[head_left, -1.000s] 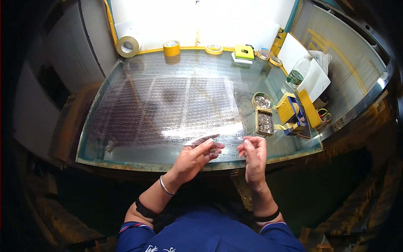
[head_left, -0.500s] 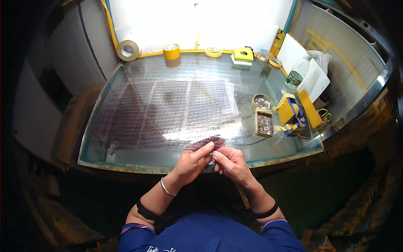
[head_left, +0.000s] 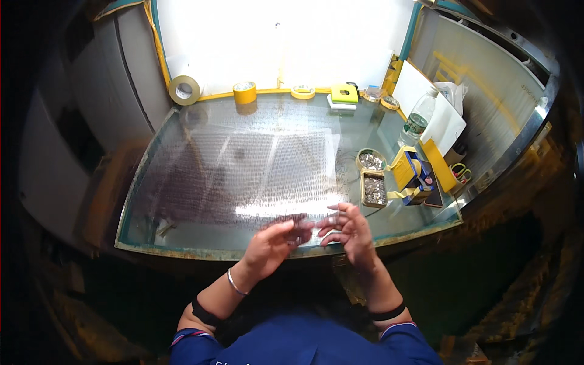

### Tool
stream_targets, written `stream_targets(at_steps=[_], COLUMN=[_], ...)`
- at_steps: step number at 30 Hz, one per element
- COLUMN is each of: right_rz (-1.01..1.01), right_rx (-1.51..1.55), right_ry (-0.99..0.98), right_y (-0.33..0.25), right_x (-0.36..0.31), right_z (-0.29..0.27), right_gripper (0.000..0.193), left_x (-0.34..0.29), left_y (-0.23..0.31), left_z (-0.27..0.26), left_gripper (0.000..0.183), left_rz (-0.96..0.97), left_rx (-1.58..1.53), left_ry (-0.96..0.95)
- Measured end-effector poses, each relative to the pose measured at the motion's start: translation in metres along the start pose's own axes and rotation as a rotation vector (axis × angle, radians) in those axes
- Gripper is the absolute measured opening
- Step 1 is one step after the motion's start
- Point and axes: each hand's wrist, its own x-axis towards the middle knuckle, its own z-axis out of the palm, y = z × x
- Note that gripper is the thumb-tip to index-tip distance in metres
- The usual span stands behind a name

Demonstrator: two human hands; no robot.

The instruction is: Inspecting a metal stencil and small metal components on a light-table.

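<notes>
A large clear film sheet point(head_left: 243, 176) with dark rows of fine print lies over the glass tabletop, its near edge reaching my hands. My left hand point(head_left: 271, 246) is closed at that near edge, with the thumb on top and darker fingertips showing near the film. Blur and glare partly hide what is between those fingers. Just to its right, my right hand point(head_left: 356, 237) has its fingers spread and curved, facing the left hand, with nothing visible gripped in it. Its fingertips are slightly smeared by motion.
Two small containers of metal bits, one round point(head_left: 370, 160) and one rectangular point(head_left: 373, 190), stand right of the film beside a blue tape dispenser point(head_left: 420, 176). A plastic bottle point(head_left: 417, 120) is behind them. Tape rolls point(head_left: 244, 93) and a yellow-green hole punch point(head_left: 344, 94) line the back edge.
My right hand has come away from the left, opening its fingers and shifting a little right. The left hand stays near the film's edge. The whole view has shifted slightly.
</notes>
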Motion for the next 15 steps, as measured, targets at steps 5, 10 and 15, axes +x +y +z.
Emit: stream_targets(at_steps=[5, 10, 15], right_rz=[-0.001, -0.039, -0.300], right_rx=[0.082, -0.176, -0.430], right_ry=[0.178, 0.305, 0.343], right_y=[-0.034, -0.037, -0.014], right_x=[0.020, 0.035, 0.042], right_z=[-0.043, -0.059, -0.064], right_gripper=[0.057, 0.046, 0.039], left_x=[-0.026, -0.035, -0.035], left_y=[-0.007, -0.031, -0.038], left_z=[-0.001, -0.007, -0.003], left_gripper=[0.041, 0.048, 0.045], left_rz=[-0.282, -0.593, -0.617], left_rx=[0.128, 0.102, 0.101], left_ry=[-0.231, -0.310, -0.242])
